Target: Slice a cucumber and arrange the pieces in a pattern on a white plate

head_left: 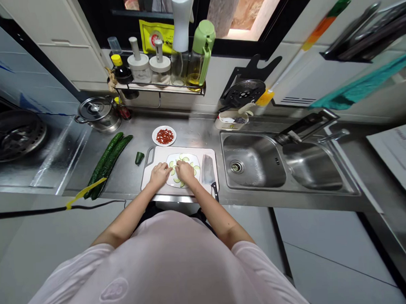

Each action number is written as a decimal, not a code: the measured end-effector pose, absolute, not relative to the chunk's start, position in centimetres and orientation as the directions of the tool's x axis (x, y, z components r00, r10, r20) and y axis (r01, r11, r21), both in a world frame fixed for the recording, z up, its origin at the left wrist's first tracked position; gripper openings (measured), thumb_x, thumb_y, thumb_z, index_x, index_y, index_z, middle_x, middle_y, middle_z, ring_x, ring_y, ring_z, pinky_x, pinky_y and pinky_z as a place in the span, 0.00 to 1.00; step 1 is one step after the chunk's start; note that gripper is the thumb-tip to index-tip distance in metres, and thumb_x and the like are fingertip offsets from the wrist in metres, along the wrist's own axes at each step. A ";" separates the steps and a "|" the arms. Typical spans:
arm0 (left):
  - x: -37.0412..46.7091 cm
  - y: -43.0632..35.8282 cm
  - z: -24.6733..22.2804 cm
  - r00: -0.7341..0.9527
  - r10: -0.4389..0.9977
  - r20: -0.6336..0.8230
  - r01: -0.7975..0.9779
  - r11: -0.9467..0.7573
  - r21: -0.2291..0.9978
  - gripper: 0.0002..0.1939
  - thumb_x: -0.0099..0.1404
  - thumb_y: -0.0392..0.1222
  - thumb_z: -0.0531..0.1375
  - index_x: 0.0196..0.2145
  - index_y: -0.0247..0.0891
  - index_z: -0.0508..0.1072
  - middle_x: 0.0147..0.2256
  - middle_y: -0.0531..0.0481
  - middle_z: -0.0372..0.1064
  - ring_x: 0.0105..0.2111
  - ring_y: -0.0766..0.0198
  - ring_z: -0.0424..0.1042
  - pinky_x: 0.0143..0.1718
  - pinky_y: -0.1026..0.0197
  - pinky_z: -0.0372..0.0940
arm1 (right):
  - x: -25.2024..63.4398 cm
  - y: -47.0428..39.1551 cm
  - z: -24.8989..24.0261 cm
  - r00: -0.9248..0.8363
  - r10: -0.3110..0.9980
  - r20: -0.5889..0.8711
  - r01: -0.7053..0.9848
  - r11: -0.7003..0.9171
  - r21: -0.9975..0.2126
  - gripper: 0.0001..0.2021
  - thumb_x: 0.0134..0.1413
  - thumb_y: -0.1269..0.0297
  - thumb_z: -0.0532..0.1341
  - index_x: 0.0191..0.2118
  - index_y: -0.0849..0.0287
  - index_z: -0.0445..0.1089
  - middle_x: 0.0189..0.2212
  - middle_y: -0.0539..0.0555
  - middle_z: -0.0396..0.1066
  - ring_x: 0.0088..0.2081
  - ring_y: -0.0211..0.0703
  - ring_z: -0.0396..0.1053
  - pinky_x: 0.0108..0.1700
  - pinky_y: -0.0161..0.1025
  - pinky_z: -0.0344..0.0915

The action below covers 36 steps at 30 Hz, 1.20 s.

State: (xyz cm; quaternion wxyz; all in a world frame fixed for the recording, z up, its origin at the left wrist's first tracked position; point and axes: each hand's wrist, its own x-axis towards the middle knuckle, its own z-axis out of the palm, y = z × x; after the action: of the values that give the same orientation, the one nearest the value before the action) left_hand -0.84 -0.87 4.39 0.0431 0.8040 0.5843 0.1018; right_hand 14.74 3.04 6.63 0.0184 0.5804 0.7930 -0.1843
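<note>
A white plate (191, 181) lies on the light cutting board (153, 182), with thin green-edged cucumber slices (185, 159) set around it in a curved pattern. My right hand (186, 172) is over the plate's middle, its fingers pinched down on a slice. At the plate's left edge, my left hand (160, 174) is closed with its fingers curled; what it holds, if anything, is hidden. To the right of the plate, a kitchen knife (208, 169) with a black handle rests on the board, its handle towards me.
A small plate (154, 136) of chopped red pieces stands behind the board. Left of it lie a cucumber end (139, 158) and two whole cucumbers (109, 163). A lidded steel pot (100, 115) is behind them. The double sink (254, 167) is at right; a bottle rack (160, 87) hangs above the counter.
</note>
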 end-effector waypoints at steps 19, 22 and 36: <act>-0.9 -0.8 4.3 0.308 0.944 0.115 0.932 -0.324 0.164 0.13 0.66 0.40 0.49 0.38 0.44 0.74 0.36 0.44 0.65 0.38 0.57 0.60 0.35 0.56 0.53 | 15.9 1.1 6.9 -0.314 0.945 -0.088 0.872 0.251 -0.420 0.16 0.62 0.60 0.49 0.51 0.56 0.65 0.43 0.57 0.67 0.43 0.45 0.65 0.41 0.37 0.60; -0.9 -0.7 4.4 0.312 0.944 0.106 0.930 -0.327 0.169 0.13 0.65 0.40 0.50 0.38 0.44 0.74 0.36 0.45 0.65 0.38 0.57 0.60 0.35 0.56 0.54 | 17.0 0.5 6.8 -0.302 0.952 -0.046 0.841 0.244 -0.484 0.15 0.61 0.61 0.49 0.50 0.56 0.66 0.42 0.56 0.68 0.42 0.44 0.65 0.39 0.35 0.59; -0.4 0.5 4.8 0.025 0.981 0.192 0.907 -0.103 0.407 0.15 0.62 0.38 0.50 0.45 0.42 0.71 0.40 0.46 0.67 0.42 0.56 0.63 0.44 0.56 0.58 | 21.2 -0.6 6.5 -0.164 0.981 0.107 0.733 0.194 -0.652 0.14 0.59 0.62 0.50 0.45 0.58 0.69 0.37 0.54 0.70 0.39 0.42 0.66 0.41 0.35 0.61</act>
State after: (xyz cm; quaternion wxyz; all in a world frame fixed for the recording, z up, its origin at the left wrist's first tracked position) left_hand -0.36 0.48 4.77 0.0855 0.7107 0.6644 0.2151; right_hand 21.18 -0.59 6.53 -0.2645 0.5900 0.7259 -0.2344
